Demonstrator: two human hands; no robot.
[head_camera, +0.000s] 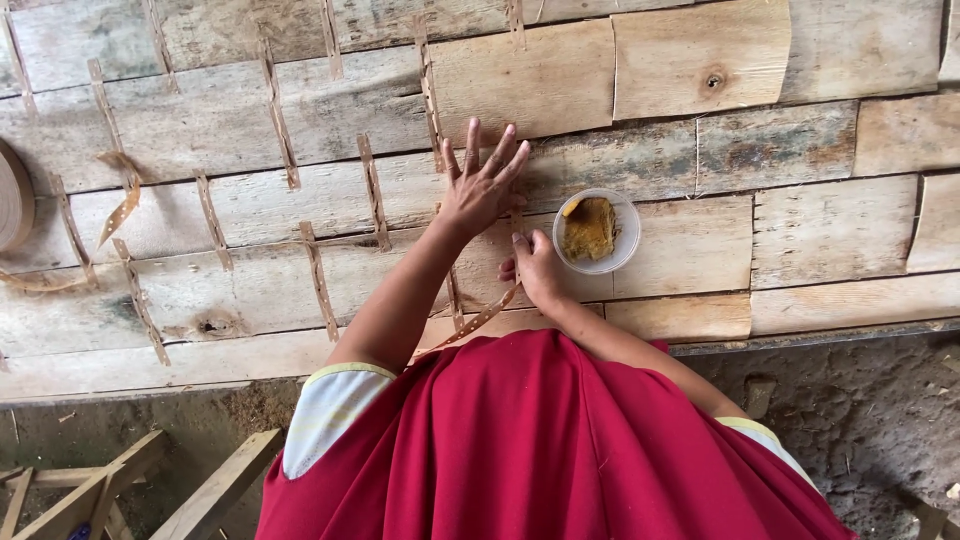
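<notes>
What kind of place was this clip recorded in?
Probably a rough veneer-joining workshop: thin wood veneer sheets laid edge to edge, perforated paper tape strips stuck over the seams, and a dirt floor. A small bowl holding a brownish sponge sits beside the right hand.

a rough veneer workshop: patched wood sheets (650, 70) lie before me, joined by perforated tape strips (318, 280); beside them a glue bowl (597, 231), below them bare dirt floor (860, 420).
</notes>
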